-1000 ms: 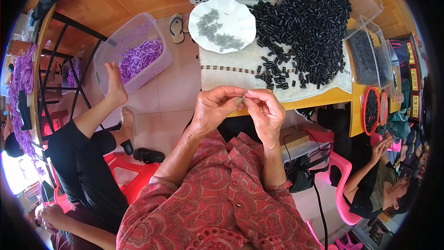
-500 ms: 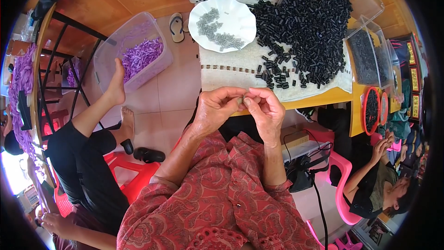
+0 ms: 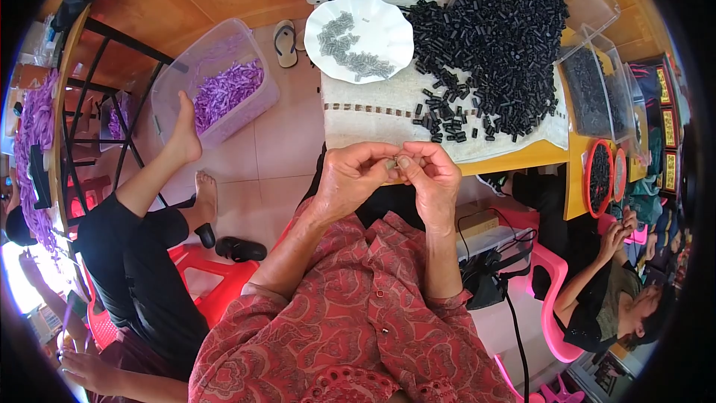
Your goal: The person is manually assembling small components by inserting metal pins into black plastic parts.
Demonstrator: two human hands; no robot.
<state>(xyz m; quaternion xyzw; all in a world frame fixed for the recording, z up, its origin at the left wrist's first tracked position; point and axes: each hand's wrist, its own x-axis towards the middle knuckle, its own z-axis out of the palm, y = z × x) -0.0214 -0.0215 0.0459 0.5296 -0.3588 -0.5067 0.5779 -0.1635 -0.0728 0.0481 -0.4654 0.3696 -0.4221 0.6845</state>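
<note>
My left fingers (image 3: 375, 172) and right fingers (image 3: 412, 169) pinch close together on a tiny thing (image 3: 396, 160), with the white plate (image 3: 388, 26) at eleven o'clock.

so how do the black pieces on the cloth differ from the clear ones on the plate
The black pieces look dark and opaque; the clear pieces look pale and see-through. The black pieces form a large heap over the cloth, while the clear pieces lie in smaller clusters on the white plate. Both are small and loose.
</note>
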